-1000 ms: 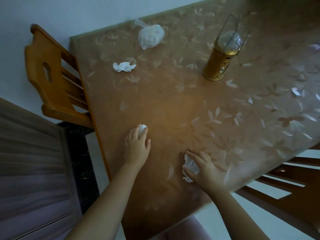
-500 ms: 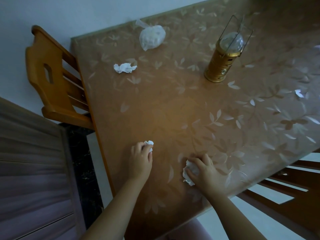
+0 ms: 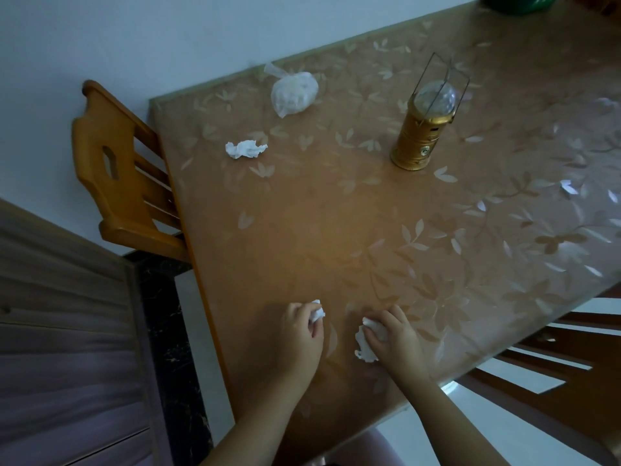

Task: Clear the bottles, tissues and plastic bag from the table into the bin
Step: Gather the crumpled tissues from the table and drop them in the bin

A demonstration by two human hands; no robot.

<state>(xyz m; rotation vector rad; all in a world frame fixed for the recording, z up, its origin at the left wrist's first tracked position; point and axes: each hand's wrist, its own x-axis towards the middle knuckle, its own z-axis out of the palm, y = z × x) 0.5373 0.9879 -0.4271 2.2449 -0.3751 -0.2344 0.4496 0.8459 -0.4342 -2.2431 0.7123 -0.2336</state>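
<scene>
My left hand (image 3: 300, 334) is closed around a small crumpled white tissue (image 3: 317, 313) near the table's front edge. Just to its right, my right hand (image 3: 395, 338) grips a larger crumpled tissue (image 3: 364, 344) that still touches the table (image 3: 302, 230). Another crumpled tissue (image 3: 245, 149) lies far back on the left side. Behind it, near the wall, sits a knotted clear plastic bag (image 3: 294, 92) with white contents. No bottle or bin is in view.
A gold lantern (image 3: 425, 129) with a wire handle stands at the back right. A wooden chair (image 3: 121, 176) is tucked in at the table's left side, another chair (image 3: 551, 361) at the right. A green object (image 3: 517, 3) peeks in at the top edge.
Both hands have drawn back toward the front edge and closed on their tissues, which now sit bunched in the fingers. The camera view has tilted slightly.
</scene>
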